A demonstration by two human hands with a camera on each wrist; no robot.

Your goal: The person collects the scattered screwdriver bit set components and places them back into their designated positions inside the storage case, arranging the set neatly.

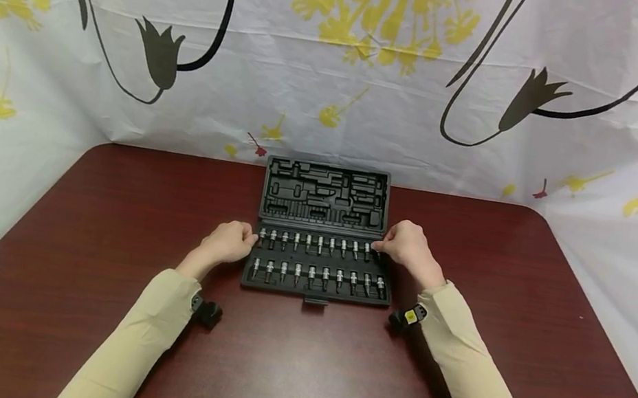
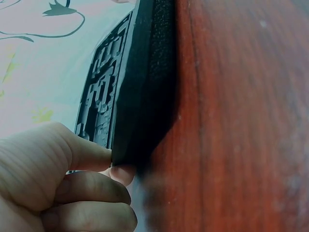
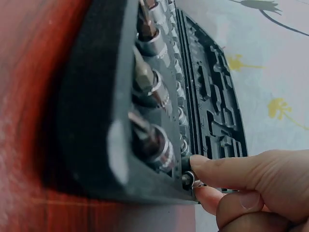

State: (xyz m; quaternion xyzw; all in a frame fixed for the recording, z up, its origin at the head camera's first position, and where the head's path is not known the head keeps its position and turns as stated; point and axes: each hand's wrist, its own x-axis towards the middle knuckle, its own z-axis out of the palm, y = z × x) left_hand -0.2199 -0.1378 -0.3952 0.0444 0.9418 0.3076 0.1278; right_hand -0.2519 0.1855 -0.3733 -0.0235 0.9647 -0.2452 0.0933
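An open black socket case (image 1: 322,259) lies on the table, its lid (image 1: 326,194) tilted up at the back. Two rows of silver bit sockets (image 1: 311,276) fill its base. At the case's left edge, my left hand (image 1: 229,240) pinches the rim between thumb and fingers, seen close in the left wrist view with the case side (image 2: 145,92). Over at the back row's right end, my right hand (image 1: 409,247) has thumb and forefinger about the last bit socket (image 3: 194,179), which sits low in the case; the fingers partly hide it.
The dark red wooden table (image 1: 303,377) spreads around the case on all sides. A front latch (image 1: 315,301) sticks out toward me. Behind the table hangs a white cloth (image 1: 371,110) with printed flowers. Each wrist wears a small black camera (image 1: 207,313).
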